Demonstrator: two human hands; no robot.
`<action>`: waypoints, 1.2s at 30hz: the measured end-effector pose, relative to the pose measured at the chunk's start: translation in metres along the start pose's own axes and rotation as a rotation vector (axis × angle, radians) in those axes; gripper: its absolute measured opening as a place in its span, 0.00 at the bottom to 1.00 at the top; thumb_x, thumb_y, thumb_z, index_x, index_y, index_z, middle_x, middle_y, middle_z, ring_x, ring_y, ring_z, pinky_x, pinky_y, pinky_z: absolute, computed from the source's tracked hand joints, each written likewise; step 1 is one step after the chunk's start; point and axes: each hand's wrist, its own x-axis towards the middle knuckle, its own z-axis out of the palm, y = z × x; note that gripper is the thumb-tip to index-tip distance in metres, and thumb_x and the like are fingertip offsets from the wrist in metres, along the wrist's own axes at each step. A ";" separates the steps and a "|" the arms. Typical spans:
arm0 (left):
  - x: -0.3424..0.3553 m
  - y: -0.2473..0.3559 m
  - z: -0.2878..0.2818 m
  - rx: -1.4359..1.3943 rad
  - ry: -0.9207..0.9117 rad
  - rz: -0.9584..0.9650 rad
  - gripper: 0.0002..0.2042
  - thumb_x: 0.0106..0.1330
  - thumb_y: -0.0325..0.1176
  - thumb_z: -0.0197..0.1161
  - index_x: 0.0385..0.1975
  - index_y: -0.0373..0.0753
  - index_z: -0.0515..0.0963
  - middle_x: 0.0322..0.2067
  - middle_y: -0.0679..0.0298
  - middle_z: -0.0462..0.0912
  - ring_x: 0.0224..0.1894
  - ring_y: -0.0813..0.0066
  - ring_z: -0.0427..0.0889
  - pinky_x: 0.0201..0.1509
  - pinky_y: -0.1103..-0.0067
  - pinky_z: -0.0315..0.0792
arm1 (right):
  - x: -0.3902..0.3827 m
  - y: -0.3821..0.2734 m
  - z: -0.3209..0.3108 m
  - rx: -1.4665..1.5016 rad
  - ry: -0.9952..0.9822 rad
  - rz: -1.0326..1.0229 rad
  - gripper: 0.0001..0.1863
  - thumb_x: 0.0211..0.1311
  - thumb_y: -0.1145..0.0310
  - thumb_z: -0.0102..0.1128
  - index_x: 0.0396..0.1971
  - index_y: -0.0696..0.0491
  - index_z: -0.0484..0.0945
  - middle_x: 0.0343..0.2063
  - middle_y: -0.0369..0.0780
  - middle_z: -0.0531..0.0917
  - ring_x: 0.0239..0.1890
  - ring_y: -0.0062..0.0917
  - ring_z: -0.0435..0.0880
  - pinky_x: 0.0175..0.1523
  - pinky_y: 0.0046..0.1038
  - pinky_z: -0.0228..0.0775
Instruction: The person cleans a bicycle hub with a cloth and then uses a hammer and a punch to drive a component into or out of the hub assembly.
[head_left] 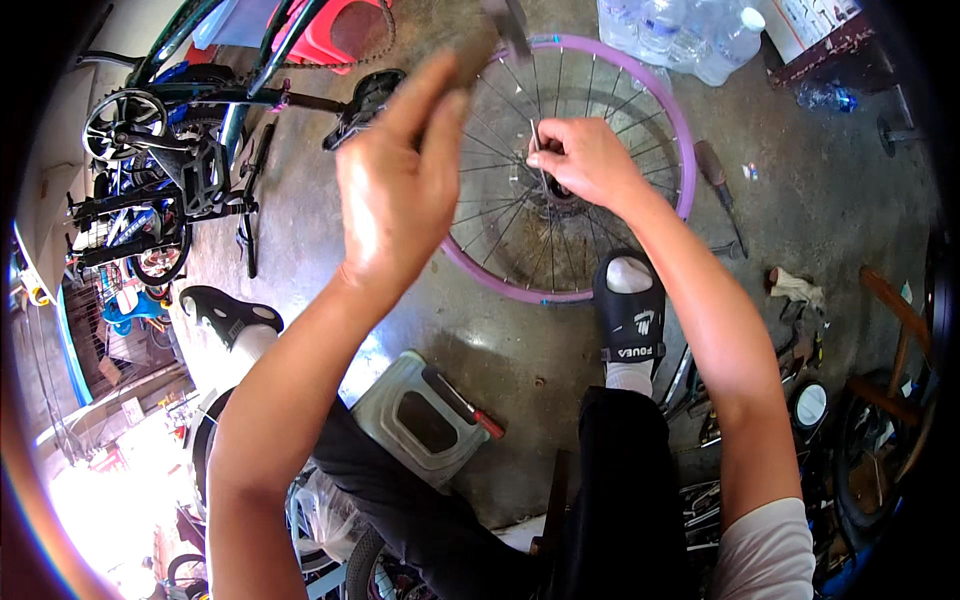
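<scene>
My left hand [400, 190] is raised and closed around the handle of a hammer [474, 62], which is smeared by motion; its dark head is at the top of the view. Below and to the right, my right hand [592, 162] pinches a thin metal rod [536, 138], perhaps a punch. The rod stands at the hub [560, 196] of a spoked bicycle wheel with a purple rim [684, 130]. Its exact contact point is hidden by my fingers. The wheel lies flat on the concrete floor, without a tyre, and my right sandal [632, 312] is at its near edge.
A flat screwdriver-like tool [722, 190] lies right of the wheel. Near my legs, a grey plastic stool [378, 400] carries a red-handled tool [484, 420]. Bicycle parts [140, 150] crowd the left. Clear plastic bottles [690, 40] stand at the far right; more tools lie lower right.
</scene>
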 end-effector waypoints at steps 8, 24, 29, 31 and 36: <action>-0.019 -0.005 -0.006 -0.026 0.077 -0.118 0.15 0.73 0.34 0.66 0.55 0.36 0.85 0.42 0.44 0.89 0.43 0.69 0.92 0.46 0.73 0.81 | 0.001 -0.004 -0.004 -0.054 -0.078 -0.031 0.10 0.60 0.66 0.71 0.34 0.56 0.84 0.27 0.47 0.86 0.32 0.43 0.86 0.39 0.41 0.74; -0.056 -0.017 -0.019 -0.100 0.170 -0.393 0.16 0.76 0.35 0.63 0.56 0.32 0.83 0.42 0.45 0.90 0.45 0.65 0.91 0.47 0.69 0.81 | 0.015 -0.016 -0.006 -0.204 -0.251 -0.142 0.10 0.60 0.67 0.70 0.32 0.59 0.82 0.26 0.46 0.85 0.29 0.38 0.84 0.38 0.37 0.72; -0.065 -0.020 -0.014 -0.115 0.095 -0.421 0.17 0.75 0.36 0.65 0.56 0.32 0.83 0.44 0.44 0.89 0.50 0.62 0.91 0.51 0.70 0.81 | 0.018 -0.020 -0.004 -0.177 -0.288 -0.090 0.09 0.60 0.70 0.70 0.33 0.59 0.81 0.23 0.45 0.83 0.27 0.33 0.82 0.37 0.34 0.72; -0.069 -0.021 -0.015 -0.100 -0.008 -0.467 0.17 0.75 0.36 0.65 0.56 0.32 0.83 0.44 0.43 0.89 0.49 0.63 0.91 0.51 0.71 0.81 | 0.017 -0.022 -0.002 -0.188 -0.303 -0.100 0.09 0.60 0.71 0.70 0.33 0.60 0.81 0.23 0.45 0.83 0.27 0.33 0.82 0.37 0.34 0.72; -0.086 -0.018 -0.014 -0.135 0.288 -0.530 0.19 0.76 0.36 0.64 0.60 0.29 0.80 0.42 0.47 0.91 0.43 0.72 0.88 0.49 0.75 0.80 | 0.020 -0.026 -0.004 -0.249 -0.368 -0.131 0.09 0.59 0.70 0.71 0.34 0.59 0.82 0.27 0.48 0.85 0.31 0.41 0.85 0.39 0.37 0.73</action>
